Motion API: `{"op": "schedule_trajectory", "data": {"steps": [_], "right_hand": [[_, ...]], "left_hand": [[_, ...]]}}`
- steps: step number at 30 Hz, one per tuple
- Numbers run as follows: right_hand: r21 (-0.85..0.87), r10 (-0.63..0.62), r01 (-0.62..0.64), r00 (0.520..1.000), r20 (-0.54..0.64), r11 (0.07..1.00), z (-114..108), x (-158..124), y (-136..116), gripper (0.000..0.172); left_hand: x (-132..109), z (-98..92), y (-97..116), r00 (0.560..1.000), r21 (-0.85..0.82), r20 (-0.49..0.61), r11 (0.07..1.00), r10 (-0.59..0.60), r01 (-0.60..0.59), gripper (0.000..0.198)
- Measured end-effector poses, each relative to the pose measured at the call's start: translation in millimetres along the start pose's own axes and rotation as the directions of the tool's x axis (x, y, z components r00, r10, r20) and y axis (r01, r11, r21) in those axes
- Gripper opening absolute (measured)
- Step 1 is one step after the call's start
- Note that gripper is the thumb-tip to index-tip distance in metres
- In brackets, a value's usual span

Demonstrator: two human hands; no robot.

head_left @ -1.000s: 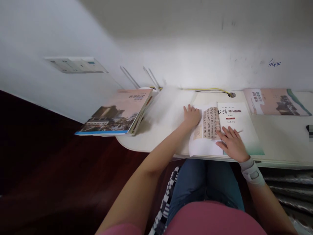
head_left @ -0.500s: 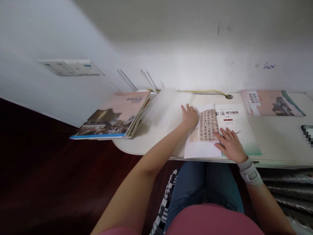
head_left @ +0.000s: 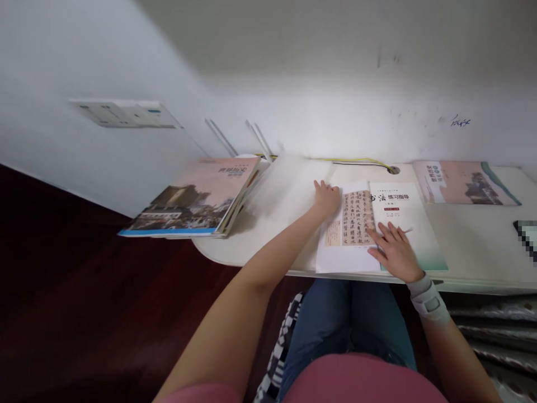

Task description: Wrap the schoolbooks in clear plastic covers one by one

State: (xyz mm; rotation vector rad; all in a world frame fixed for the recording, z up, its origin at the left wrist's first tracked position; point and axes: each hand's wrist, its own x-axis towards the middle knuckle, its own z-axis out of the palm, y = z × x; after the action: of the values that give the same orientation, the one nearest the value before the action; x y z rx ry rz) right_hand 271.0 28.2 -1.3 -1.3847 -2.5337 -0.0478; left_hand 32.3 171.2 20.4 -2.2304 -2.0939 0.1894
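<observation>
A thin calligraphy book (head_left: 413,215) with a white and green cover lies at the table's front edge. Beside it on the left is a white page or flap (head_left: 348,258) printed with brush writing. My right hand (head_left: 396,250) lies flat across the seam between them, fingers spread; a grey band circles the wrist. A whitish, translucent sheet (head_left: 289,184), blurred in outline, lies left of the page. Over the page's upper left corner, my left hand (head_left: 327,200) rests with its fingers apart, touching where page and sheet meet.
A stack of history books (head_left: 193,196) sits on the table's left end. Another history book (head_left: 465,182) lies at the back right, with a dark-edged device (head_left: 526,235) partly in view nearer. A yellow cable (head_left: 356,159) runs along the wall to a round hole (head_left: 393,170).
The camera view has shifted very slightly. Both hands, the book and the page keep almost the same places.
</observation>
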Motion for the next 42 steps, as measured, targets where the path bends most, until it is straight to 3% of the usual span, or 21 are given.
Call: {"op": "schedule_trajectory", "data": {"steps": [4, 7, 11, 14, 16, 18, 21, 30, 36, 39, 42], "right_hand": [[-0.013, 0.008, -0.008, 1.0, 0.006, 1.0, 1, 1, 0, 0.056], [-0.012, 0.005, -0.005, 1.0, 0.008, 1.0, 2, 1, 0, 0.055], [-0.008, 0.009, -0.009, 1.0, -0.002, 1.0, 3, 0, 0, 0.054], [0.016, -0.003, 0.003, 1.0, -0.007, 1.0, 4, -1, 0, 0.059], [0.043, -0.029, 0.029, 1.0, -0.006, 0.999, 5, -1, 0, 0.062], [0.064, -0.043, 0.044, 0.999, -0.009, 0.997, 5, -2, 0, 0.066], [0.07, -0.037, 0.038, 0.999, -0.017, 0.997, 6, -4, 2, 0.067], [0.061, -0.065, 0.065, 0.998, 0.002, 0.996, 4, -3, 5, 0.061], [0.101, -0.049, 0.055, 0.997, -0.058, 0.993, 1, -5, 8, 0.058], [0.087, -0.086, 0.096, 0.991, -0.106, 0.992, -13, 16, 5, 0.054], [-0.015, -0.272, 0.272, 0.962, 0.007, 0.962, -24, 62, -3, 0.047]], "left_hand": [[1, -10.6, 6, 0.999, 0.004, -0.024, 1.0, 0.024, -0.024, 0.042], [-17, -23.4, 10, 0.994, 0.015, -0.05, 0.995, 0.094, -0.094, 0.041], [-82, -31.9, 19, 0.968, 0.009, -0.085, 0.972, 0.235, -0.235, 0.041], [-141, -22.1, 31, 0.924, -0.054, -0.187, 0.936, 0.333, -0.348, 0.048], [-169, -9.7, 38, 0.919, -0.069, -0.222, 0.935, 0.326, -0.349, 0.063], [-184, 2.8, 42, 0.942, -0.08, -0.218, 0.957, 0.255, -0.278, 0.07], [-188, 14.1, 42, 0.967, -0.097, -0.191, 0.977, 0.167, -0.188, 0.067], [-192, 10.7, 31, 0.967, -0.13, -0.158, 0.967, 0.199, -0.22, 0.061], [-188, 17.1, 15, 0.975, -0.131, -0.153, 0.974, 0.163, -0.184, 0.055], [-191, 20.3, 11, 0.974, -0.138, -0.184, 0.978, 0.132, -0.159, 0.059], [-192, 24.1, 8, 0.977, -0.174, -0.201, 0.98, 0.063, -0.099, 0.07]]}}
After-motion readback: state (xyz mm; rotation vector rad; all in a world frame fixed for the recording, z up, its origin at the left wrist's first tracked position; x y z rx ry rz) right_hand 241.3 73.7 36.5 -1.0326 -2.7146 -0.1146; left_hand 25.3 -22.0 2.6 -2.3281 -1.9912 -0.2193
